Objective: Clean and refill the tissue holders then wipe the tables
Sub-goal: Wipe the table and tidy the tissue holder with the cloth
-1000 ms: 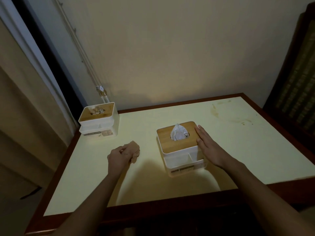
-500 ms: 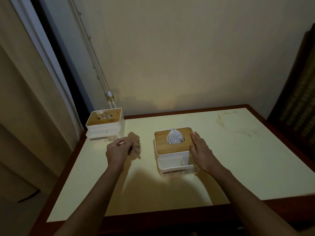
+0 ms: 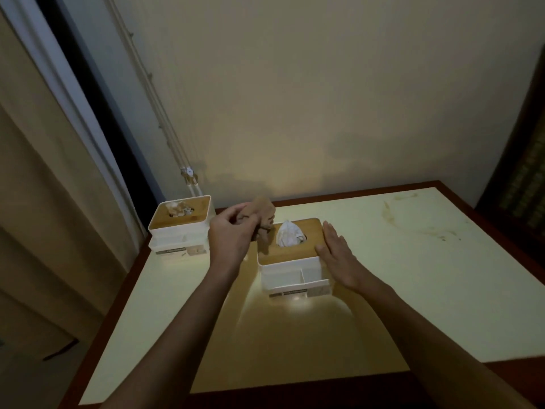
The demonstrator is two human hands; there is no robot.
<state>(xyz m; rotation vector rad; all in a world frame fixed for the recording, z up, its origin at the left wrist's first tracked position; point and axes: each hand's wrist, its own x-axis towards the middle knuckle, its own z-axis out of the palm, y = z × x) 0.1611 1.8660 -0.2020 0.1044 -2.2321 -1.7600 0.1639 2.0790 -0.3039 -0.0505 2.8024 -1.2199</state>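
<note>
1. The near tissue holder stands on the table around the middle of its left half, wooden lid on, a white tissue poking up through the slot; it sits where it did half a second ago.
2. The right hand lies flat and open against the holder's 3 o'clock side, fingers straight, gripping nothing, much as before.
3. The left hand is closed around a crumpled brown cloth. It has risen from the tabletop at the holder's 9 o'clock and now holds the cloth over the lid's 10 o'clock corner.
4. A second tissue holder stays at the table's far left corner, at 10 o'clock from the first, apart from it.
5. Brown stains mark the tabletop at 2 o'clock.
</note>
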